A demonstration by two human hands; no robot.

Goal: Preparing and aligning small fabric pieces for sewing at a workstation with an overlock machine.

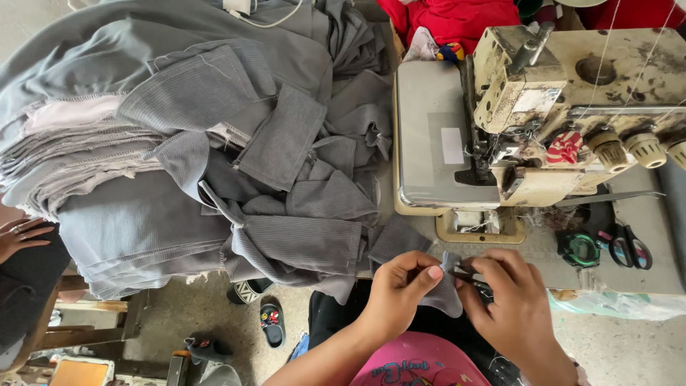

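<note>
Fingers of the left hand [397, 286] pinch the edge of a small grey fabric piece [444, 293], while the right hand [509, 293] closes on its other edge, thumb and forefinger nipped together over what looks like a small dark tool, too hidden to tell. That piece hangs between both hands just above the lap, close to the front edge of the worn cream sewing machine [529, 121]. Left of it lies a large pile of grey ribbed cloth [186, 143], scissors [629, 246] rest on the table to the right, and another person's hand [20, 234] shows at the far left.
</note>
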